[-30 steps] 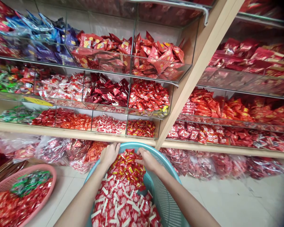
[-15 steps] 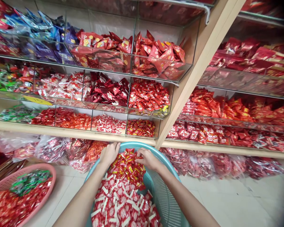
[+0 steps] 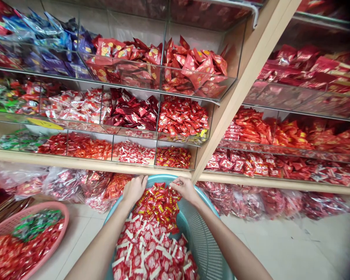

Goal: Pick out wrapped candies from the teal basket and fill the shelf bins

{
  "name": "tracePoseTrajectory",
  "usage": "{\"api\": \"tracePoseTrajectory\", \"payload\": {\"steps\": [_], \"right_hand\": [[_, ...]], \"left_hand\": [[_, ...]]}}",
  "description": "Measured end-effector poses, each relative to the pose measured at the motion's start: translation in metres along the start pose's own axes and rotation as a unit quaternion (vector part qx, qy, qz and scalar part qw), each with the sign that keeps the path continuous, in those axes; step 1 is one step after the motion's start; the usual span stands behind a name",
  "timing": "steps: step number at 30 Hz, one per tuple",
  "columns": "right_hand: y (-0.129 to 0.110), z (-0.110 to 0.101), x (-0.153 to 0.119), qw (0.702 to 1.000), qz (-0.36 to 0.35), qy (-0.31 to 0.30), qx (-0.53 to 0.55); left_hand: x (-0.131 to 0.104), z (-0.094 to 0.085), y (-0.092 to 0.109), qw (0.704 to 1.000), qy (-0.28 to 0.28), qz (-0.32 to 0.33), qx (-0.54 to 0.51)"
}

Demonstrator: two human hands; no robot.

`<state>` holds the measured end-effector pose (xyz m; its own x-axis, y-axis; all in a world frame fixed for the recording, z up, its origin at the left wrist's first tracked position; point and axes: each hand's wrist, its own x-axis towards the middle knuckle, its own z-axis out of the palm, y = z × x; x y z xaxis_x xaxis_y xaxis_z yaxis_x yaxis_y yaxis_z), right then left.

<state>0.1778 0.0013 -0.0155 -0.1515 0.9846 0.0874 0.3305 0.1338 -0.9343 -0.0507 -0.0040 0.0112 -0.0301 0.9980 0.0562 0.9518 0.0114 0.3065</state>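
A teal plastic basket [image 3: 204, 237] stands in front of me below the shelves. Inside it, small red and yellow wrapped candies [image 3: 161, 206] lie at the far end, and larger red and white wrapped candies [image 3: 151, 249] fill the near part. My left hand [image 3: 135, 189] is closed over the basket's far left rim. Over the far end of the candy heap, my right hand [image 3: 185, 188] has its thumb and fingers pinched together, close to the rim. What sits between those fingertips, if anything, is too small to make out.
A pink basket [image 3: 64, 225] with green and red wrapped candies sits on the floor at the left. Ahead, clear-fronted shelf bins [image 3: 134, 158] hold many candies, split by a slanting wooden post [image 3: 239, 103]. Plastic bags of candies [image 3: 249, 204] lie beneath the bottom shelf.
My right hand has risen slightly away from the candies toward the far rim, its fingers more closely pinched. My left hand and the teal basket have stayed in place.
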Motion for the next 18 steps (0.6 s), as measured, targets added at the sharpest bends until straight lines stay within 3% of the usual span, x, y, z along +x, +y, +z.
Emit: {"api": "tracePoseTrajectory", "payload": {"steps": [2,5,7,9,14,18], "right_hand": [[0.0,0.001,0.0,0.998,0.027,-0.011,0.046],[-0.002,0.001,0.0,0.995,0.044,-0.001,0.087],[-0.004,0.0,0.001,0.995,0.04,0.015,0.093],[-0.004,-0.001,0.002,0.995,0.035,0.027,0.094],[-0.003,-0.005,0.002,0.992,0.042,0.055,0.103],[-0.004,-0.007,0.002,0.99,0.049,0.072,0.112]], "left_hand": [[-0.003,0.0,0.004,0.997,0.056,0.048,-0.011],[-0.013,0.002,0.019,0.969,0.122,0.215,-0.021],[-0.022,0.007,0.034,0.94,0.075,0.333,-0.02],[-0.029,0.016,0.047,0.917,0.026,0.398,-0.004],[-0.031,0.041,0.059,0.914,0.003,0.4,0.062],[-0.024,0.047,0.059,0.929,0.001,0.367,0.044]]}}
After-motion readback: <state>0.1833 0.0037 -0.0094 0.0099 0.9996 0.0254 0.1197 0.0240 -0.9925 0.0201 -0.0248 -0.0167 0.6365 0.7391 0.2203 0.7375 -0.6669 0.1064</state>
